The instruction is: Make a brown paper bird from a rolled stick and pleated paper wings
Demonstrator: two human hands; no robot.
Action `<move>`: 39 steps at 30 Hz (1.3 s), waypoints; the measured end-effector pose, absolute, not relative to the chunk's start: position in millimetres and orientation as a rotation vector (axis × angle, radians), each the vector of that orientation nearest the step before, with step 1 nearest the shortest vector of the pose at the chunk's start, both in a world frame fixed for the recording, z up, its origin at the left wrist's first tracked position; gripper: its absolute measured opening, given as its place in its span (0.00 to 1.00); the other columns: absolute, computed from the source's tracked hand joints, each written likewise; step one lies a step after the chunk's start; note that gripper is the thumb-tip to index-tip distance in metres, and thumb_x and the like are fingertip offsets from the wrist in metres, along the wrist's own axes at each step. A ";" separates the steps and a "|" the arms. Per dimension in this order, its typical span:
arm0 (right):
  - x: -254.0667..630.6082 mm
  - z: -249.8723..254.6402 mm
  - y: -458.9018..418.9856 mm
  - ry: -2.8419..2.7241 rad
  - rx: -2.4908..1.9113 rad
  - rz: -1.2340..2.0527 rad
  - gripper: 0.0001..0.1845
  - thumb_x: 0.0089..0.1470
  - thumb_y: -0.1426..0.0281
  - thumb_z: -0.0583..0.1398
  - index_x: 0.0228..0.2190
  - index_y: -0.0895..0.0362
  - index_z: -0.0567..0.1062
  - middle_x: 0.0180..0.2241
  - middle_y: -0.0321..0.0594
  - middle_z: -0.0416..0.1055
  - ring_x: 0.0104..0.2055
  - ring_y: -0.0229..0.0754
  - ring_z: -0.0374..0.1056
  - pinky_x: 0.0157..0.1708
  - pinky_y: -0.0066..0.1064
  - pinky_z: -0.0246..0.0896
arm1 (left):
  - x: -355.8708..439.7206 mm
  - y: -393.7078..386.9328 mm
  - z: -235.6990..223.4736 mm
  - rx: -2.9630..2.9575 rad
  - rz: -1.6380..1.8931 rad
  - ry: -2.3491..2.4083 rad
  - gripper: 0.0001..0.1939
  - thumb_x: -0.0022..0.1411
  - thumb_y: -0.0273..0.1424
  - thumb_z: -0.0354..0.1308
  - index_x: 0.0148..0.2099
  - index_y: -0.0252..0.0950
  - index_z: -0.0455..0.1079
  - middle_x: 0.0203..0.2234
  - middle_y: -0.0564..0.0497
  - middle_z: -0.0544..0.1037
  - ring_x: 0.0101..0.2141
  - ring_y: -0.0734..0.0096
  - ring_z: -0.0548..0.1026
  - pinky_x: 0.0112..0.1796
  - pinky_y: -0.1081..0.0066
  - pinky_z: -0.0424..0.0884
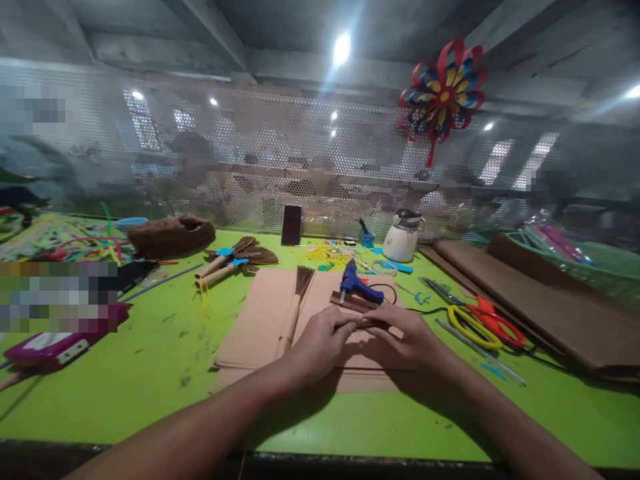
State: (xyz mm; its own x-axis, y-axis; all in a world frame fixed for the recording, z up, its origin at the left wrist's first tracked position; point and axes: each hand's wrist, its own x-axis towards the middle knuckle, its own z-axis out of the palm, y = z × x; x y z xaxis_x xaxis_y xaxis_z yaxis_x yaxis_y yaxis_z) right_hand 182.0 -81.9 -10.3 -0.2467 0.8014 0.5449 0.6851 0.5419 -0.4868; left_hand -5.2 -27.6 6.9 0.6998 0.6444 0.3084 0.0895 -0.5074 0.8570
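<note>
My left hand (320,340) and my right hand (407,333) meet over tan paper sheets (250,327). Their fingertips pinch a narrow dark brown paper strip (367,324) between them; the fingers hide part of it. Just beyond them a blue hot glue gun (363,288) rests on its side, with brown folded paper (345,301) by its nozzle. Left of the glue gun lies a small broom-shaped piece (290,317), a rolled tan paper handle with a dark fringed end. Its lower end passes behind my left hand.
Finished-looking broom shapes (230,263) with blue bands lie left. Orange scissors (500,327), yellow-handled scissors (473,327) and large folded brown paper (540,313) are right. A white jug (401,237) and phone (291,225) stand behind; a purple power strip (70,340) lies left.
</note>
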 end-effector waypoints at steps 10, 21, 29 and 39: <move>174.7 -8.3 -88.2 -2.072 -1.218 0.219 0.17 0.52 0.69 0.58 0.45 0.50 0.73 0.37 0.44 0.74 0.39 0.47 0.68 0.40 0.39 0.61 | -4.7 -27.4 13.7 1.952 0.657 0.591 0.15 0.60 0.30 0.47 0.38 0.33 0.75 0.36 0.45 0.78 0.37 0.67 0.72 0.41 0.68 0.65; 173.4 -10.4 -87.0 -1.974 -1.190 0.226 0.10 0.56 0.67 0.55 0.34 0.53 0.76 0.30 0.42 0.73 0.32 0.43 0.67 0.33 0.34 0.59 | -11.7 -30.0 10.6 2.351 0.590 0.617 0.19 0.64 0.38 0.43 0.37 0.33 0.72 0.30 0.47 0.75 0.31 0.70 0.69 0.33 0.73 0.62; 175.8 -4.5 -88.6 -2.024 -1.213 0.183 0.09 0.55 0.68 0.56 0.28 0.56 0.76 0.25 0.40 0.70 0.28 0.40 0.64 0.28 0.30 0.57 | -15.6 -29.1 2.0 2.678 0.490 0.704 0.09 0.56 0.35 0.54 0.33 0.35 0.70 0.27 0.49 0.74 0.28 0.69 0.68 0.29 0.73 0.58; 195.4 10.8 -89.3 -2.049 -1.335 0.264 0.13 0.54 0.67 0.56 0.23 0.59 0.75 0.21 0.37 0.70 0.25 0.36 0.63 0.26 0.26 0.54 | -17.7 -27.7 11.2 2.569 0.460 0.740 0.08 0.56 0.32 0.53 0.35 0.35 0.71 0.27 0.49 0.75 0.29 0.69 0.68 0.32 0.73 0.59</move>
